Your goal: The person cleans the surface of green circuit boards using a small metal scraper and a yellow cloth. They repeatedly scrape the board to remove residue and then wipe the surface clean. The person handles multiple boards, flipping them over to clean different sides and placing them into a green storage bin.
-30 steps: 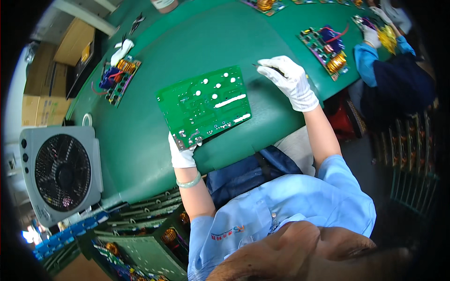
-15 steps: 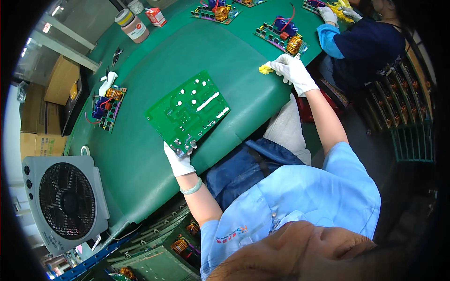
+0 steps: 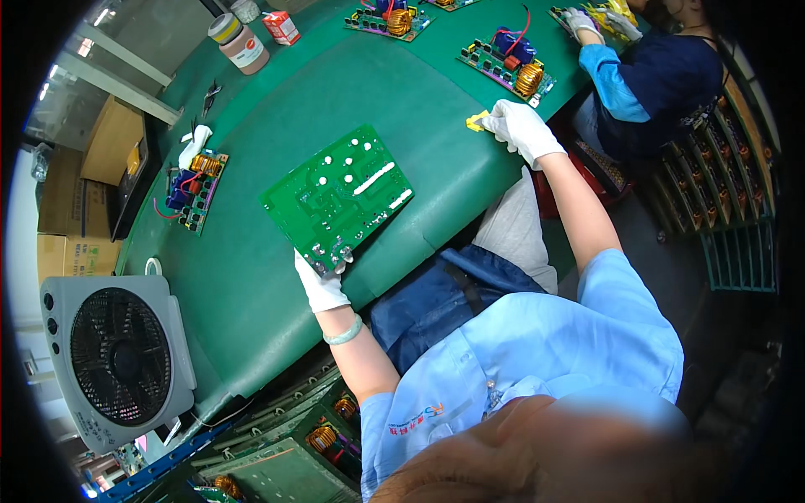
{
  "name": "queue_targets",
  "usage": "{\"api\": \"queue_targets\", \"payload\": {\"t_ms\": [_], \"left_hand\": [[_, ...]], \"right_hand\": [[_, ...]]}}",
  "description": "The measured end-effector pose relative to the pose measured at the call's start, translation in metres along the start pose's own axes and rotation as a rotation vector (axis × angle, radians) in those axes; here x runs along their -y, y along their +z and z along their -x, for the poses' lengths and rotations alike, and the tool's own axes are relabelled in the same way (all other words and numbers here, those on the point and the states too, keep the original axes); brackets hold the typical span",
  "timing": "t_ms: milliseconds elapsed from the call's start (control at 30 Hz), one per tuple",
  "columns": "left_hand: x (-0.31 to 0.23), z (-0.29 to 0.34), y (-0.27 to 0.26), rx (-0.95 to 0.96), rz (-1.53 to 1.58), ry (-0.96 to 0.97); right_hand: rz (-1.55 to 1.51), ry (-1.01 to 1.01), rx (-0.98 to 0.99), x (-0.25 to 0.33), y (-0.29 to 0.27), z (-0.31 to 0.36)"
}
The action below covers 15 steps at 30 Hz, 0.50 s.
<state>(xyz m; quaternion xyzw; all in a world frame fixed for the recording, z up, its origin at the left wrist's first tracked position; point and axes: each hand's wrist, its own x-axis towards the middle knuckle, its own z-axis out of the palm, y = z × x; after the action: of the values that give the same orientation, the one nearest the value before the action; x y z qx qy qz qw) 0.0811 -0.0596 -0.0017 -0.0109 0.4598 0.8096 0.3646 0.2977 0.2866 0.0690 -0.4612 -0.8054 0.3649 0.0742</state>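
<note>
A green circuit board (image 3: 323,201) is tilted above the table with its solder side showing, white blobs and strips on it. My gloved left hand (image 3: 320,285) grips the board at its near corner; some fingers are hidden beneath it. Off to the right, my gloved right hand (image 3: 521,130) pinches a small yellow piece (image 3: 478,121), too small to name, over the table's edge. Beyond that hand lies a populated circuit board (image 3: 507,65) with a copper coil, blue capacitors and a red wire.
The green-covered table (image 3: 251,310) carries another populated board (image 3: 195,191), pliers (image 3: 211,96) and a jar (image 3: 243,50). A box fan (image 3: 122,360) stands at left. At far right a co-worker (image 3: 662,80) in gloves handles yellow material, near a rack of boards (image 3: 729,184).
My right hand has turned slightly, still pinching the yellow piece. The board in my left hand is nearly still. The co-worker's arm has shifted.
</note>
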Motion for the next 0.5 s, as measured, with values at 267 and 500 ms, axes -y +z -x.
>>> {"api": "queue_targets", "payload": {"t_ms": [267,500], "left_hand": [[0.003,0.002,-0.005,0.074,0.078,0.013],[0.015,0.012,-0.009,-0.08,0.136,0.235]], "right_hand": [[-0.148,-0.076,-0.037,-0.011,0.0,0.001],[-0.72,-0.358,-0.151,0.017,0.067,0.008]]}}
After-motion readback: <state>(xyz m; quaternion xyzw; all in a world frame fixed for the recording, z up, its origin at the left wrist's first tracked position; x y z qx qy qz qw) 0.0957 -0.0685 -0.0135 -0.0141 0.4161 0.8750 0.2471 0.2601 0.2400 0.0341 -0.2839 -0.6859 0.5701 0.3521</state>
